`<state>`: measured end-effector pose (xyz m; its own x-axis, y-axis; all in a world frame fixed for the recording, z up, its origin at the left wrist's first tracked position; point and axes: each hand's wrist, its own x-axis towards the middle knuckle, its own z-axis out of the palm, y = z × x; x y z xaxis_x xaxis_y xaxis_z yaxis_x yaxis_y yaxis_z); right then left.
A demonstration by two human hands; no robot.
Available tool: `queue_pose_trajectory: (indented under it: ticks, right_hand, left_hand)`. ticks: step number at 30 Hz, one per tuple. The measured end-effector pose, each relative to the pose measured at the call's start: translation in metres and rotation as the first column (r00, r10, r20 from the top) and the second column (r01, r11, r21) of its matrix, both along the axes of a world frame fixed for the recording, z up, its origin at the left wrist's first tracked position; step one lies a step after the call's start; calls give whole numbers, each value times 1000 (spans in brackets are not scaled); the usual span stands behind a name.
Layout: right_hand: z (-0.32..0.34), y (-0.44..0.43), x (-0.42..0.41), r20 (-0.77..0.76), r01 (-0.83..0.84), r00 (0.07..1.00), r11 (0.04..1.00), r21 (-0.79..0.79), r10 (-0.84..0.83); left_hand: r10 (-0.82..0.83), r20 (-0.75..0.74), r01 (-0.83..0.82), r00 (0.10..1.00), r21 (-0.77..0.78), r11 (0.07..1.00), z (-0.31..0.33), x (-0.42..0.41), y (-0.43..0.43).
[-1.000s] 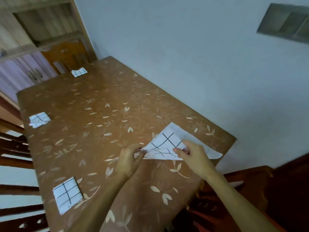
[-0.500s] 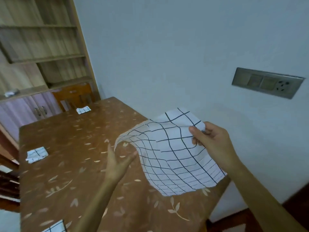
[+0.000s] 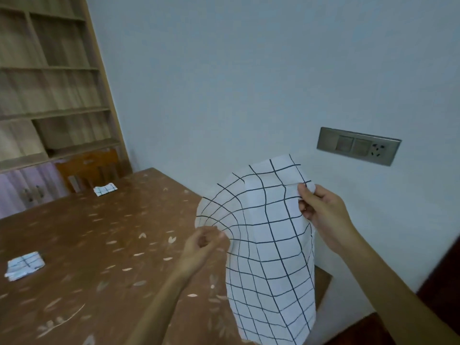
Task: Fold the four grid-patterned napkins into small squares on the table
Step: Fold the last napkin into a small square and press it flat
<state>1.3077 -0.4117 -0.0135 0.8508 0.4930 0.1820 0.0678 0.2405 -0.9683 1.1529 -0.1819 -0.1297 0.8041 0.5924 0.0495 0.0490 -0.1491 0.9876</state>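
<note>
The open napkin (image 3: 268,245) hangs in the air over the near corner of the counter (image 3: 99,232), bowed and creased, its lower edge dangling loose. The right grip (image 3: 321,212) pinches its top corner. The left grip (image 3: 202,245) is curled at the side edge and seems to pinch it. From where I stand, the cloth wants drawing taut between both corners, then laying flat and matching edges along the grid lines before any crease. The far folded napkin (image 3: 105,189) and the left folded napkin (image 3: 25,265) lie on the counter, well apart.
</note>
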Motion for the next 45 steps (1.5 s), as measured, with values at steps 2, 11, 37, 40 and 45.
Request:
queue_pose_trajectory:
  ticks: [2,11,37,40,45]
  right_hand:
    - [1,1,-3,11,-11,1000,1000,-10,11]
    - [3,13,-20,62,-94,993,995,-37,96]
    - [-47,39,-49,377,40,922,944,-326,91]
    - [-47,43,-65,367,-53,899,890,-453,240]
    - [-44,37,-78,315,-197,794,710,-676,520]
  left_hand:
    - [-83,15,83,996,-1,997,10,6,-23]
    - [-199,-11,191,980,-238,952,34,28,-98]
    - [41,-60,-51,997,-180,982,47,-4,-82]
    - [-122,-9,111,992,-356,928,61,0,-90]
    - [17,22,-7,1000,-417,909,50,4,-72]
